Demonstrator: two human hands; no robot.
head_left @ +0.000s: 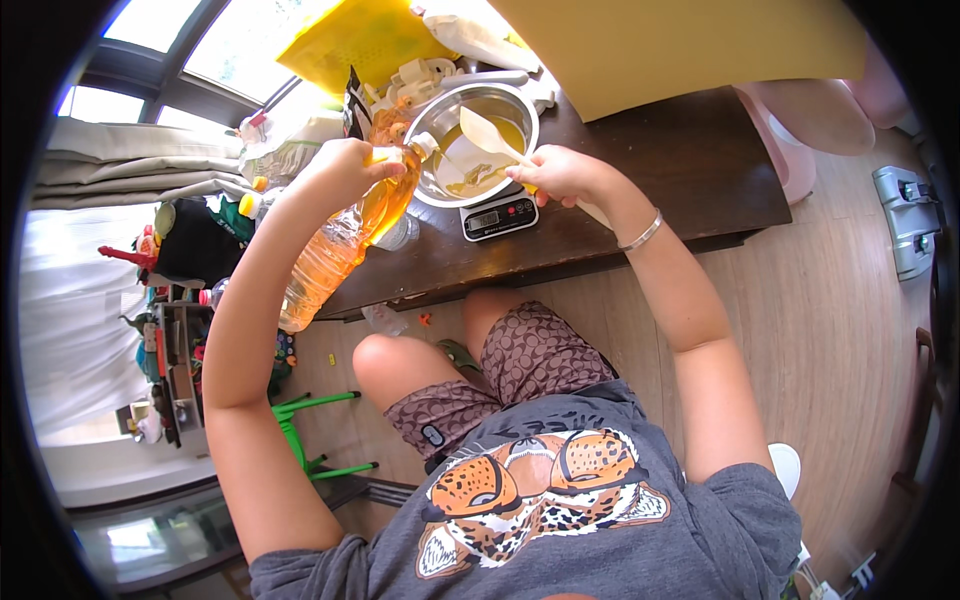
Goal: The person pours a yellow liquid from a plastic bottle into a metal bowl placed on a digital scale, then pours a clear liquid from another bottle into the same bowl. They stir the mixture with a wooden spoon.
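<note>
My left hand point(345, 170) grips a large clear plastic bottle of golden oil point(335, 245) by its upper part. The bottle is tipped so that its white mouth hangs over the rim of a round steel bowl point(528, 120). A thin stream of oil seems to run from the mouth into yellow liquid in the bowl. My right hand point(568, 178) is closed round the handle of a cream spatula point(487, 133), its blade above the bowl. Something small and yellow shows at those fingers, too small to name. Under the bowl's near side sits a digital kitchen scale point(500, 219).
The dark wooden table point(680, 165) bears a yellow board or sheet point(680, 50) at the far right. A yellow basket point(360, 50) and several packages crowd the back left. Near the scale stands a clear plastic cup point(402, 235). A green-legged stool point(300, 430) is at lower left.
</note>
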